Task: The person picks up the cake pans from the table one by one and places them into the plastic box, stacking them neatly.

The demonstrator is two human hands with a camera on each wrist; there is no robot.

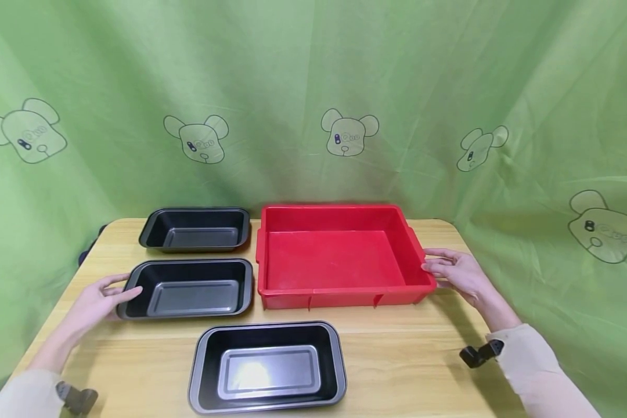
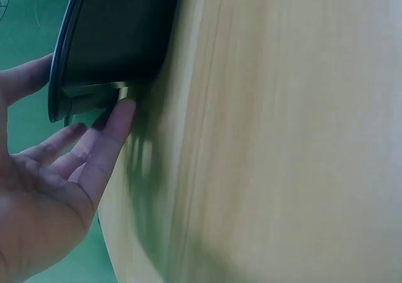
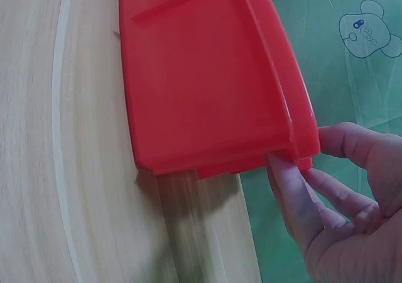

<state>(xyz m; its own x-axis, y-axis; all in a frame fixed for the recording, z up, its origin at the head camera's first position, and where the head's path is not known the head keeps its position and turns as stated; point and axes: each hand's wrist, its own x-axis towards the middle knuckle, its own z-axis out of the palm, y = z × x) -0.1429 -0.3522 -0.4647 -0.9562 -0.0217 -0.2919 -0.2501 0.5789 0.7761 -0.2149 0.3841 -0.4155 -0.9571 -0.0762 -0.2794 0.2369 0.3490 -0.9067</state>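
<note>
Our left hand [image 1: 93,302] pinches a black pan [image 1: 193,298], our right hand [image 1: 461,275] the red box [image 1: 329,261]: lining up, we think; next, gentle nudges.

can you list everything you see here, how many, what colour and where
red tray: 1, red, back of table, right of two pans
back pan: 1, black, back left of table
middle pan: 1, black, just in front of the back pan
front pan: 1, black, near edge, centre-left
table: 1, light wood, under pans and tray
curtain: green, behind and around the table
animal-head outlines: 5, dark lines, across the curtain
left hand: 1, bare, gripping the middle pan's left end
right hand: 1, bare, gripping the red tray's right rim
sleeves: 2, pale, one per arm
wrist devices: 2, black, one per wrist
</note>
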